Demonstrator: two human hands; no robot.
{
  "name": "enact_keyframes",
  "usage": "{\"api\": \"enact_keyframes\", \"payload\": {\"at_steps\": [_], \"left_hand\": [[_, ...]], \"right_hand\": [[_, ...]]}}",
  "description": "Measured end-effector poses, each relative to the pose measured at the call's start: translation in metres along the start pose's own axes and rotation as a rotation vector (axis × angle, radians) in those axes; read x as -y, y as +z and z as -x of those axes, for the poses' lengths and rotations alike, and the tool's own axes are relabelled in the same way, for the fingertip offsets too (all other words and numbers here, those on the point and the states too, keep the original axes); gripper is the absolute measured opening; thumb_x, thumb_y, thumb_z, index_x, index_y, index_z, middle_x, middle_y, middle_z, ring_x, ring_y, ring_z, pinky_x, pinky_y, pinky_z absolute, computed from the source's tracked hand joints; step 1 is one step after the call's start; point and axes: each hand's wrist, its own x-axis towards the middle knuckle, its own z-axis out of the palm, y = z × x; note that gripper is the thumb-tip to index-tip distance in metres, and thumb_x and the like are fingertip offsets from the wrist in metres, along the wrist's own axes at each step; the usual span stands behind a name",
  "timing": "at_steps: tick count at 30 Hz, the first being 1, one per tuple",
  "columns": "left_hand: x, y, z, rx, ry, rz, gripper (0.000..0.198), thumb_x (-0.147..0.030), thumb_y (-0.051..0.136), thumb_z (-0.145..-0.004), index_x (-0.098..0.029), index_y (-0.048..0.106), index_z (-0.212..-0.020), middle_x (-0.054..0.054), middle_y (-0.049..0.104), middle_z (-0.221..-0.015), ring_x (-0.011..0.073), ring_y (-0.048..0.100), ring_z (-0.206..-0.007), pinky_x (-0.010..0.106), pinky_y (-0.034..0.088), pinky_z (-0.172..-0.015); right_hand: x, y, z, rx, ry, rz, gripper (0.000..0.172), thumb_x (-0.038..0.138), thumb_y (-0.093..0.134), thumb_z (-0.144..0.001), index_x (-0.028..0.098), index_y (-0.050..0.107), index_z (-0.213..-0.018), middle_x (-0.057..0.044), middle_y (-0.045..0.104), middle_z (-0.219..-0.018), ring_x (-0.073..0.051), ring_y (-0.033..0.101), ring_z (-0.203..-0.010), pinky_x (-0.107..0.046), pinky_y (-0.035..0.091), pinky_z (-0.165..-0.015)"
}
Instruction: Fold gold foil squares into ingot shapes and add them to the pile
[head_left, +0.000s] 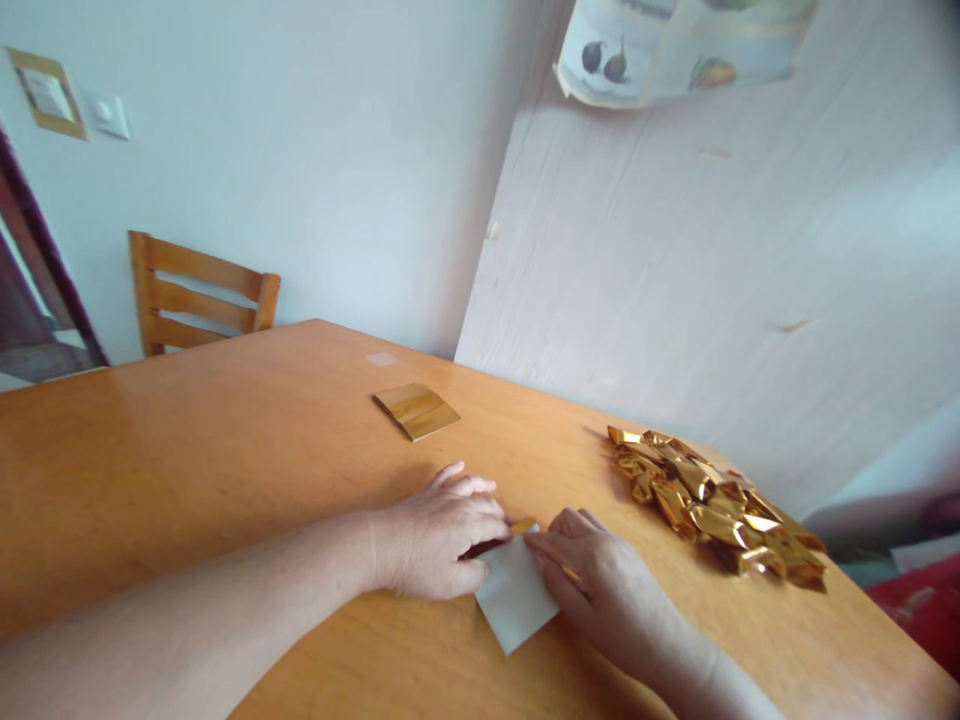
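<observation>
A small square of foil paper lies on the wooden table in front of me, pale back facing up. A strip of its gold side shows at the far edge, where the paper is folded over. My left hand grips its left side, thumb on the near part and fingers reaching over the far corner. On the right side, my right hand is curled and presses the paper between thumb and fingers. Parts of the fold are hidden beneath my fingers.
Farther back lies a flat stack of gold foil sheets. A heap of folded gold foil pieces sits at the right edge of the table. A wooden chair stands beyond the far left edge, and walls border the far side.
</observation>
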Motion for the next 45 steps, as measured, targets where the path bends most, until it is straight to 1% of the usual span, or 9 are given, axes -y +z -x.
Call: {"api": "enact_keyframes", "payload": {"at_steps": [9,15,24,29,33,37,39,42,45], "left_hand": [[0.002,-0.001,-0.001,0.002,-0.042,0.059,0.042,-0.018,0.059,-0.081,-0.026,0.064,-0.122,0.004,0.069,-0.121,0.0331,0.048,-0.132,0.061,0.022,-0.113],[0.002,-0.006,-0.002,-0.056,-0.101,0.058,0.034,-0.015,0.057,-0.079,-0.023,0.064,-0.111,0.007,0.068,-0.114,0.0297,0.057,-0.116,0.055,0.029,-0.11],[0.007,-0.006,-0.003,-0.116,-0.045,0.03,0.027,-0.001,0.054,-0.073,-0.023,0.064,-0.085,0.0,0.067,-0.09,0.0216,0.057,-0.096,0.042,0.033,-0.098],[0.01,-0.004,0.0,-0.116,0.01,-0.009,0.036,-0.002,0.057,-0.075,-0.03,0.072,-0.092,0.001,0.067,-0.104,0.0243,0.054,-0.104,0.047,0.028,-0.102],[0.011,-0.003,0.001,-0.108,0.004,-0.002,0.037,-0.003,0.059,-0.075,-0.031,0.073,-0.094,0.0,0.067,-0.102,0.0245,0.054,-0.103,0.047,0.029,-0.101],[0.01,-0.004,0.001,-0.116,-0.004,0.019,0.028,-0.009,0.062,-0.08,-0.031,0.073,-0.093,0.0,0.068,-0.102,0.0246,0.055,-0.104,0.047,0.029,-0.101],[0.01,-0.004,0.002,-0.123,-0.007,0.034,0.024,-0.012,0.063,-0.082,-0.031,0.074,-0.093,0.001,0.068,-0.103,0.0244,0.055,-0.104,0.048,0.029,-0.102],[0.012,-0.003,0.002,-0.111,-0.025,0.053,0.027,-0.011,0.063,-0.08,-0.032,0.074,-0.093,0.0,0.068,-0.106,0.0242,0.055,-0.106,0.049,0.027,-0.103],[0.015,-0.002,0.002,-0.1,-0.036,0.064,0.027,-0.012,0.063,-0.081,-0.033,0.075,-0.093,0.0,0.068,-0.111,0.0248,0.055,-0.109,0.05,0.026,-0.104]], "right_hand": [[0.0,0.003,-0.001,0.015,0.005,0.026,0.021,0.019,0.048,-0.098,0.023,0.068,-0.091,-0.003,0.059,-0.086,-0.019,0.055,-0.085,-0.029,0.042,-0.074],[0.0,0.006,0.003,0.012,-0.009,0.034,0.021,0.021,0.047,-0.098,0.023,0.066,-0.088,-0.003,0.06,-0.087,-0.02,0.055,-0.085,-0.03,0.041,-0.074],[0.004,0.008,0.004,0.003,0.006,0.014,0.021,0.024,0.049,-0.098,0.023,0.067,-0.088,-0.003,0.061,-0.086,-0.02,0.057,-0.084,-0.03,0.041,-0.071],[0.005,0.006,0.004,-0.001,0.006,-0.001,0.022,0.024,0.049,-0.098,0.024,0.069,-0.087,-0.003,0.062,-0.085,-0.02,0.058,-0.084,-0.031,0.042,-0.072],[0.0,0.005,0.003,-0.062,0.0,-0.084,0.022,0.028,0.048,-0.099,0.024,0.069,-0.097,-0.003,0.063,-0.086,-0.019,0.058,-0.083,-0.031,0.041,-0.072],[-0.001,-0.003,0.008,-0.107,0.027,-0.177,0.026,0.029,0.046,-0.099,0.02,0.062,-0.081,-0.001,0.061,-0.076,-0.016,0.056,-0.072,-0.028,0.038,-0.065],[0.005,-0.012,0.013,-0.037,0.039,-0.224,0.03,0.028,0.044,-0.098,0.02,0.054,-0.071,0.001,0.056,-0.068,-0.012,0.051,-0.063,-0.026,0.035,-0.058],[0.021,-0.027,0.018,0.179,0.025,-0.237,0.031,0.026,0.047,-0.094,0.02,0.045,-0.064,0.003,0.048,-0.062,-0.01,0.045,-0.059,-0.023,0.028,-0.051],[0.034,-0.034,0.02,0.414,0.135,-0.17,0.03,0.021,0.052,-0.086,0.019,0.041,-0.058,0.005,0.044,-0.057,-0.008,0.039,-0.053,-0.024,0.02,-0.047]]}}
